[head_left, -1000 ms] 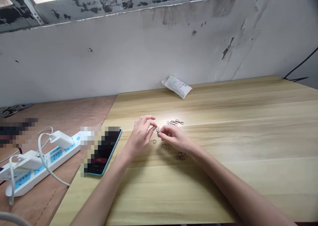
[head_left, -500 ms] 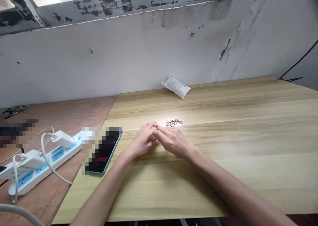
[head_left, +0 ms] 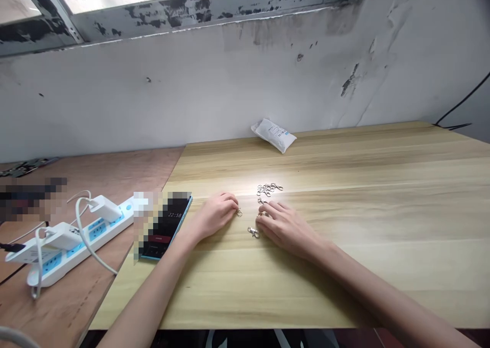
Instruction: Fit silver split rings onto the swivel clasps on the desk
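My left hand [head_left: 219,214] rests on the wooden table with its fingers curled together. A small metal ring [head_left: 239,213] shows at its fingertips. To the right, my right hand [head_left: 285,226] has its fingers bent down at the tabletop. A small metal swivel clasp [head_left: 262,201] pokes out past its fingertips, mostly covered by them. Between the hands, nearer to me, lies a loose metal clasp [head_left: 253,232] close to the right thumb. Just beyond the right hand is a small pile of silver swivel clasps [head_left: 269,189].
A phone [head_left: 174,220] lies left of my left arm. Farther left, a white power strip [head_left: 90,238] with plugs and cables sits on a reddish board [head_left: 126,169]. A white plastic packet [head_left: 274,134] lies against the wall at the table's [head_left: 383,195] back.
My hands were together and have parted, the left hand to the left and the right hand to the right. The ring and the loose clasp between them now show. The view has shifted slightly.
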Tool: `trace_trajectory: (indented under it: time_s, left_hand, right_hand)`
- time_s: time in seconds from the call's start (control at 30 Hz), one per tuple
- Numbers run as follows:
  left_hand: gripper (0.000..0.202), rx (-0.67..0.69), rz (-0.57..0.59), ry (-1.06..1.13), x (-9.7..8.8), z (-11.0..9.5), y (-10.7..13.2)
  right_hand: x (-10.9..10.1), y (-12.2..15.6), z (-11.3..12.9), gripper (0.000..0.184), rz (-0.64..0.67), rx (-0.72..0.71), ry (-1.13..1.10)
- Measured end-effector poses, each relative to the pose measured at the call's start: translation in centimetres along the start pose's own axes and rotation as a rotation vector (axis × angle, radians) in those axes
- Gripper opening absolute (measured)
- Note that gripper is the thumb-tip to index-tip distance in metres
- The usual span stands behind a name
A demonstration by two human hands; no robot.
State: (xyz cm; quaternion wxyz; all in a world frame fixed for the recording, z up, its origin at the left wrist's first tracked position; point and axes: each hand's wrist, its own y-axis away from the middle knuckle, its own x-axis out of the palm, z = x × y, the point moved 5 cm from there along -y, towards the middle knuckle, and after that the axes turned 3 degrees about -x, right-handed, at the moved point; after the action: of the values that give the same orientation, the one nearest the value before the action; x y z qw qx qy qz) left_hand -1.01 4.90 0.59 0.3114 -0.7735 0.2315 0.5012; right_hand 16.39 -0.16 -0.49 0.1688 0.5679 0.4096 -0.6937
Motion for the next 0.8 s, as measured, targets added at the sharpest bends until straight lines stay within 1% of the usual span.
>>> trace_trajectory:
  time_s: [0.07,0.1,0.13,0.2,0.27,0.37,0.43,0.5,0.6,0.67,0.73,0.8]
  left_hand:
    - [0.022,-0.029,-0.053,-0.027,0.2,-0.5,0.7]
    - [0.025,-0.036,-0.067,-0.045,0.4,-0.9,1.1]
    - [0.03,-0.026,-0.055,-0.068,0.6,-1.3,1.5]
    - [0.038,0.002,0.043,-0.12,1.3,-2.1,2.5]
    - [0.045,-0.004,0.136,-0.138,1.8,-2.5,3.5]
    - [0.051,-0.051,0.165,-0.145,1.5,-2.1,4.9]
    - [0.054,-0.075,0.145,-0.151,1.2,-1.7,5.7]
    - [0.056,-0.116,0.089,-0.174,0.8,-1.1,6.2]
    - [0.056,-0.205,0.013,-0.187,0.7,-0.2,6.7]
    - [0.055,-0.254,0.01,-0.165,1.0,0.2,6.7]
    - [0.055,-0.284,0.023,-0.139,1.4,0.6,6.5]
    - [0.054,-0.304,0.02,-0.115,1.8,0.8,6.1]
  right_hand:
    - [-0.2,0.4,0.6,0.029,0.008,0.039,-0.053]
    - [-0.2,0.5,1.0,0.033,0.012,0.048,-0.085]
    - [-0.3,0.7,1.5,0.04,0.019,0.046,-0.122]
    - [-0.2,1.1,2.5,0.053,0.051,0.012,-0.203]
    - [-0.1,1.7,3.3,0.061,0.089,-0.022,-0.27]
    - [-0.1,2.8,3.7,0.063,0.117,-0.021,-0.314]
    - [-0.3,3.3,3.9,0.063,0.102,0.01,-0.306]
    - [-0.6,3.4,4.6,0.064,0.087,0.005,-0.31]
    - [-0.7,2.9,6.5,0.067,0.124,-0.105,-0.382]
    - [-0.6,2.4,7.1,0.067,0.159,-0.137,-0.413]
    - [-0.2,1.8,6.8,0.067,0.181,-0.123,-0.409]
    - [0.2,1.1,6.0,0.064,0.17,-0.09,-0.384]
